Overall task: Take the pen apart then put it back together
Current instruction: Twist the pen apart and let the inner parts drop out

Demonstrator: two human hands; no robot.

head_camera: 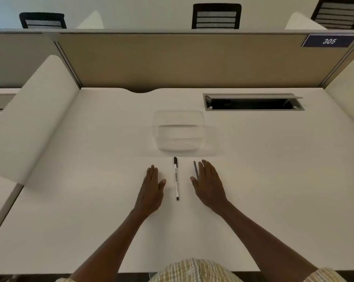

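A white pen [176,178] with a black cap and black end lies on the white desk [273,180], pointing away from me, between my two hands. My left hand [152,186] rests flat on the desk just left of it, fingers straight, holding nothing. My right hand [208,183] lies flat to the right of the pen, fingers straight. A thin dark pen-like stick [195,169] lies on the desk right beside my right hand's index finger; its near end is hidden by that hand.
A clear plastic container [179,131] stands on the desk just beyond the pen. A cable hatch [253,101] is open at the back right. A beige partition [192,58] closes the back, and white side dividers [33,115] flank the desk.
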